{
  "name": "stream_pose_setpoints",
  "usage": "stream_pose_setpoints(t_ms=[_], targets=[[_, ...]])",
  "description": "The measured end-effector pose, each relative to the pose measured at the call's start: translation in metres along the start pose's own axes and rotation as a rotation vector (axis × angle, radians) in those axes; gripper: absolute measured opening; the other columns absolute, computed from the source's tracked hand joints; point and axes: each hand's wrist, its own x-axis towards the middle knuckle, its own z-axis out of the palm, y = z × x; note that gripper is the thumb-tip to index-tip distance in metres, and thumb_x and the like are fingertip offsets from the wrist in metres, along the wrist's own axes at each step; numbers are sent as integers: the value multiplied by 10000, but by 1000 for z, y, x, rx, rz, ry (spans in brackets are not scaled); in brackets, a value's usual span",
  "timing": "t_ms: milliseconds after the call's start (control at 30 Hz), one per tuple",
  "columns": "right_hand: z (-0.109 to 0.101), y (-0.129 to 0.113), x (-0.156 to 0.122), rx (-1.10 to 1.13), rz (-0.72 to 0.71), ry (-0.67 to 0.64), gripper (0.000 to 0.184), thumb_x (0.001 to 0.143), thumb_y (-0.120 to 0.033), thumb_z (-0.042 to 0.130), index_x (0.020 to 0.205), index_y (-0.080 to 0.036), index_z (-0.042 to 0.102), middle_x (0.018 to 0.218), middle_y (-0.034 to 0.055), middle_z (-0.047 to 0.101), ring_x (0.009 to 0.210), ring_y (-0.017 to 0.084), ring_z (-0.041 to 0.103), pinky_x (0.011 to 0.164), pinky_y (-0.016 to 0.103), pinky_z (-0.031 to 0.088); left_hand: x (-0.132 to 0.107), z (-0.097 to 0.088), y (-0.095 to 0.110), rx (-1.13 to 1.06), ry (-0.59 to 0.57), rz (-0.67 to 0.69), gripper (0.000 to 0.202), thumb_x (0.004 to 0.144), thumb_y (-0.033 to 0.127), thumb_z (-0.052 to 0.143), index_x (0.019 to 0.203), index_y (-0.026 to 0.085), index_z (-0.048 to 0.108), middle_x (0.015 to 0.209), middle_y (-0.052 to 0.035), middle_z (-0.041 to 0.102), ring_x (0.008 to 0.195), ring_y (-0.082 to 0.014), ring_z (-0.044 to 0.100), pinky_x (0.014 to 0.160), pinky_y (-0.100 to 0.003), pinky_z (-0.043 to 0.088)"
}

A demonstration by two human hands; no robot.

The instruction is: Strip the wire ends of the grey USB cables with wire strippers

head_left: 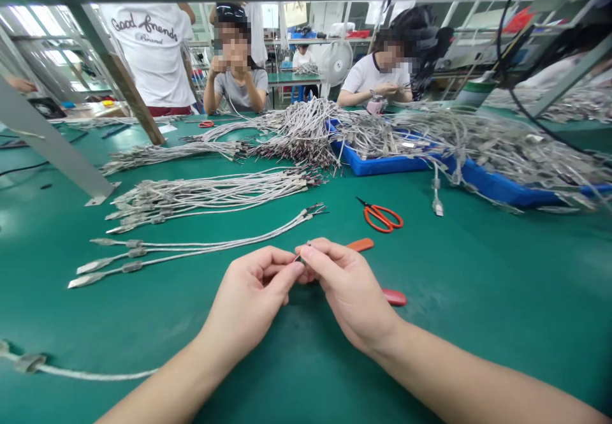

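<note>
My left hand (253, 293) and my right hand (347, 287) meet over the green table, fingertips pinched together at a thin dark wire end (298, 258). A white USB cable (95, 373) with a grey ferrite block (30, 363) runs under my left forearm, apparently towards that wire end; its middle is hidden. A hand tool with an orange handle (361, 245) and a red handle (394, 297) lies partly hidden behind my right hand. Left of my hands, three white cables (191, 245) lie side by side, USB plugs to the left, stripped ends to the right.
Orange-handled scissors (384, 217) lie beyond my right hand. Farther back are cable bundles (210, 191), a large cable pile (306, 124) and blue trays (377, 166) heaped with cables. A metal post (52, 140) stands at left. Co-workers sit across the table (478, 264).
</note>
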Motion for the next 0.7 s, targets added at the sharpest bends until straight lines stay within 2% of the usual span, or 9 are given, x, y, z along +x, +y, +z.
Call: stream_pose_setpoints(t_ms=[333,467,600,700], targets=[[-1,-2,-1,22,-9,-23,137,821,-284,686,749,-172,720,702,-19,569,684,121,507,672,289,395,-3,1,4,17,35,71,86,833,260,661,817,188,706,723,10,719,533,-54,498,497,-142,393],[-4,-1,0,-24,-38,-67,133,827,-287,682,743,-192,723,718,-20,567,657,120,511,647,299,389,0,-2,5,-49,-30,-8,145,843,317,656,862,182,707,695,5,711,559,-59,530,516,-142,403],[-6,2,2,-96,-72,-73,101,820,-286,694,765,-214,739,756,-15,592,645,114,504,631,297,389,4,-7,4,-131,-87,-64,204,846,361,650,827,162,692,625,10,680,501,-49,492,485,-148,381],[-6,3,2,-114,-83,-63,106,820,-293,694,774,-214,748,761,-13,599,637,109,513,618,287,398,5,-9,2,-180,-128,-92,199,835,351,666,808,154,674,667,-8,694,534,-62,541,509,-159,410]])
